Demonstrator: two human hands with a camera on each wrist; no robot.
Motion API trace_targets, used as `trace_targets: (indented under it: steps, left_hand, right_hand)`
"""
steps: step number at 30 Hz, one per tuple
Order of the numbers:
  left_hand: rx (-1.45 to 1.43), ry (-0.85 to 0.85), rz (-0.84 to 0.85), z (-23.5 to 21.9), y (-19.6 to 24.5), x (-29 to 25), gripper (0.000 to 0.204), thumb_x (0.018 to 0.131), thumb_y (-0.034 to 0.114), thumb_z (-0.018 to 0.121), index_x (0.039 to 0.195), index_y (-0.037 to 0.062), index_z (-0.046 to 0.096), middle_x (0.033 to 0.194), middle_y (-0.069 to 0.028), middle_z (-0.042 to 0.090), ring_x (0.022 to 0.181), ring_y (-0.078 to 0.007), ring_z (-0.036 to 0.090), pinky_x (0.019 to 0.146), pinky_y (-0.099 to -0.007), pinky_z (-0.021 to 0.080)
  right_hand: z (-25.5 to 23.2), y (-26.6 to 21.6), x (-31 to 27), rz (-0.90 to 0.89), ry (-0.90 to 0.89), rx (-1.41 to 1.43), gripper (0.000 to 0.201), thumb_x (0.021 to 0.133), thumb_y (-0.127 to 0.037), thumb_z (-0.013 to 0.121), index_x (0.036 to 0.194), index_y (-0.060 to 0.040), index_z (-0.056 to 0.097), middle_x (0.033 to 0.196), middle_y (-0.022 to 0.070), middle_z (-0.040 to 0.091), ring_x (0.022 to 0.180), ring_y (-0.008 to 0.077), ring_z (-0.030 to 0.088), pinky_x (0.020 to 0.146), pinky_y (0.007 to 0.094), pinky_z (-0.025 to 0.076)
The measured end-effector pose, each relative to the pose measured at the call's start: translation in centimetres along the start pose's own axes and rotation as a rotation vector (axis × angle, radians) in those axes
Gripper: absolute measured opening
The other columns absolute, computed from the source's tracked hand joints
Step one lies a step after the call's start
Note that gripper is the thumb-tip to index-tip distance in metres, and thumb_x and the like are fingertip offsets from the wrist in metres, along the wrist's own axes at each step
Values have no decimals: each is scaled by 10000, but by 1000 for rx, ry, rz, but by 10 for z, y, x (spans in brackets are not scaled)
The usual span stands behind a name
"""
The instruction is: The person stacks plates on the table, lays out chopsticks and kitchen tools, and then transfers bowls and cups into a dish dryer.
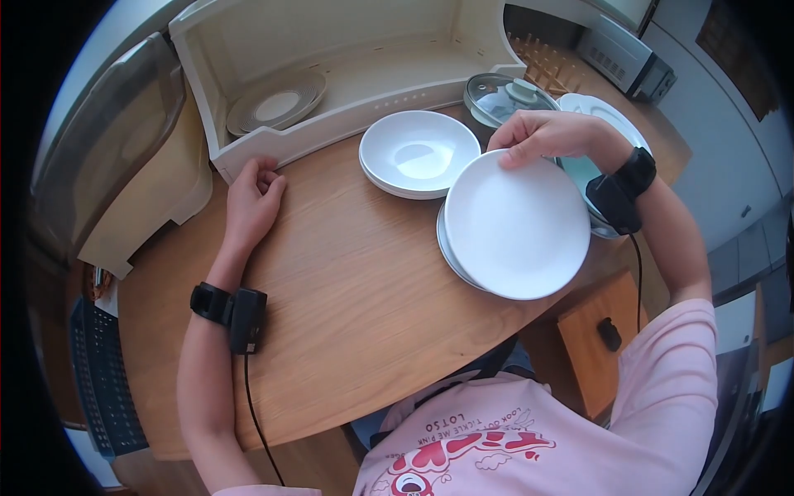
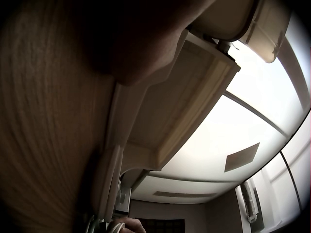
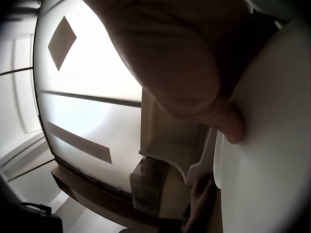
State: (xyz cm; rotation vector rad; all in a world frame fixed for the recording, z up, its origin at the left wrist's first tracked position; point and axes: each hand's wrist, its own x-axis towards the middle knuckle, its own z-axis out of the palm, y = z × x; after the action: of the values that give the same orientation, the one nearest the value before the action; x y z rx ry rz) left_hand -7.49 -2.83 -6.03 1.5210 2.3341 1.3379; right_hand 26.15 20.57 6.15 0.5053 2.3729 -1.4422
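Observation:
My right hand pinches the far rim of a white plate, its thumb lying on the upper face. Under that plate, the edge of another white dish shows at the left. In the right wrist view the thumb presses on the plate. My left hand rests on the table by the front wall of a cream dish rack, fingers loosely curled and holding nothing. Between the hands, a short stack of white shallow bowls stands near the rack.
Inside the rack, plates lie at the left. A glass-lidded pot and more dishes stand at the right back, near wooden pegs. The rack's clear cover stands at the left. The wooden table curves along its front edge.

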Motion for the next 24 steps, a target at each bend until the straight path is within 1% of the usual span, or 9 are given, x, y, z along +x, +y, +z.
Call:
trace_targets:
  steps: [6, 8, 9, 11, 21, 23, 24]
  left_hand:
    - [-10, -7, -17, 0, 1, -1, 257, 860, 92, 616, 1095, -5, 578, 846, -10, 592, 755, -77, 518, 714, -227, 453]
    - [-15, -5, -16, 0, -1, -1, 257, 861, 94, 616, 1095, -5, 578, 845, -10, 592, 755, -77, 517, 714, -227, 453]
    - [-8, -3, -10, 0, 0, -1, 256, 861, 93, 615, 1095, -5, 578, 846, -9, 591, 757, -77, 518, 715, -228, 454]
    - [-2, 0, -7, 0, 0, -1, 255, 861, 93, 614, 1094, -5, 579, 847, -9, 591, 758, -77, 519, 717, -228, 455]
    - [-1, -11, -2, 0, -2, 0, 260, 858, 93, 617, 1092, -10, 574, 833, -10, 589, 748, -76, 526, 712, -227, 457]
    - [6, -10, 0, 0, -3, 0, 262, 857, 93, 618, 1094, -11, 573, 832, -10, 589, 746, -76, 528, 710, -227, 457]
    - [1, -7, 5, 0, -2, 0, 262, 857, 93, 618, 1092, -11, 574, 827, -10, 589, 743, -77, 528, 707, -228, 458]
  right_hand:
    - [1, 14, 10, 5, -13, 31, 297, 925, -210, 603, 1106, 22, 636, 909, 21, 671, 768, 61, 619, 699, 206, 512]
    - [1, 15, 13, 0, -32, 53, 324, 935, -218, 581, 1157, 13, 625, 961, 51, 677, 812, 96, 644, 745, 221, 520]
    - [2, 13, 13, 0, -36, 53, 324, 935, -218, 581, 1157, 13, 625, 961, 51, 677, 812, 96, 644, 745, 221, 520]
    - [6, 9, 11, 15, 34, 46, 304, 928, -215, 600, 1121, 17, 635, 929, 17, 674, 797, 67, 625, 723, 209, 515]
    - [6, 7, 14, 76, 93, 33, 241, 926, -202, 602, 1064, -16, 666, 900, 11, 673, 779, 67, 616, 721, 208, 503]
    - [6, 5, 13, 106, 123, 0, 260, 912, -177, 606, 1088, 6, 662, 945, 45, 679, 824, 111, 633, 761, 245, 503]
    - [5, 7, 13, 106, 121, -1, 260, 912, -177, 606, 1088, 6, 662, 945, 45, 679, 824, 111, 633, 761, 245, 503]
